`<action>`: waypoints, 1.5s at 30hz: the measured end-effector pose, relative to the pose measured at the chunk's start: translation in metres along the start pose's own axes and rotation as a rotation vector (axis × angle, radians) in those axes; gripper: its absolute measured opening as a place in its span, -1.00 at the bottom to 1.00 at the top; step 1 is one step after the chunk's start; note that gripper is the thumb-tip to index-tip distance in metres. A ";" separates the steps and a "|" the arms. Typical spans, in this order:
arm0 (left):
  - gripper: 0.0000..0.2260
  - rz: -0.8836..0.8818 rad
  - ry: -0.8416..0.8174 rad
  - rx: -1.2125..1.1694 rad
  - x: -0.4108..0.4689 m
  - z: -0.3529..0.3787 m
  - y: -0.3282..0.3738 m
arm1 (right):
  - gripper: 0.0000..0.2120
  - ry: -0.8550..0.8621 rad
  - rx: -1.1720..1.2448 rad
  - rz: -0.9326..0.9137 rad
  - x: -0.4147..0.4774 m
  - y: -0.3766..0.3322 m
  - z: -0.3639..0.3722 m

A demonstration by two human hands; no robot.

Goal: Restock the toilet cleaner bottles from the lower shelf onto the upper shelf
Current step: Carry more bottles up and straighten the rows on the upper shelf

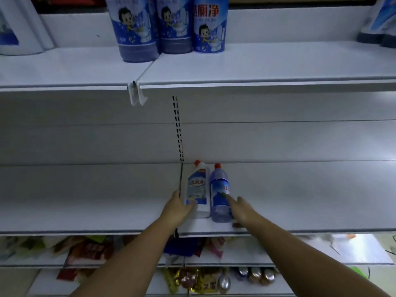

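Overhead, three bottles, white bottle gripped, snacks

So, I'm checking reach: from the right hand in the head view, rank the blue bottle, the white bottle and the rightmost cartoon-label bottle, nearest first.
From the right hand:
1. The blue bottle, lower shelf, touching it.
2. The white bottle, just left of the blue one.
3. The rightmost cartoon-label bottle, upper shelf, far above.
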State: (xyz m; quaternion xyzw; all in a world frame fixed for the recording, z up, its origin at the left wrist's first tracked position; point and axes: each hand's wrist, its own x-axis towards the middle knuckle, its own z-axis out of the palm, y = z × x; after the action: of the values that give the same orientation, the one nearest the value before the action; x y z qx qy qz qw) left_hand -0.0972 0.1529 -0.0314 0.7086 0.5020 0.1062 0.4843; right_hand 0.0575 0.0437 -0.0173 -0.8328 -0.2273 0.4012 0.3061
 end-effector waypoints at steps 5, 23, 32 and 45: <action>-0.50 -0.047 0.123 0.070 0.013 0.021 -0.021 | -0.59 0.106 0.006 0.012 0.006 0.007 0.026; -0.59 -0.432 -0.287 -0.472 0.008 0.028 0.015 | -0.51 0.051 -0.150 -0.067 -0.013 0.046 -0.021; -0.53 -0.236 -0.260 -0.875 -0.078 0.019 -0.002 | -0.46 -0.151 -0.122 -0.063 0.013 0.025 -0.015; -0.55 0.010 0.102 -0.773 -0.201 -0.025 0.005 | -0.22 -0.667 0.366 -0.428 -0.088 0.028 -0.017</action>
State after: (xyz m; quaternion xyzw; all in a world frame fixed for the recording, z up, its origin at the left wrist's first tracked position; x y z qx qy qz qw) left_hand -0.2056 0.0038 0.0525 0.4701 0.4449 0.3250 0.6895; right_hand 0.0243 -0.0363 0.0177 -0.5237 -0.4065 0.6096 0.4346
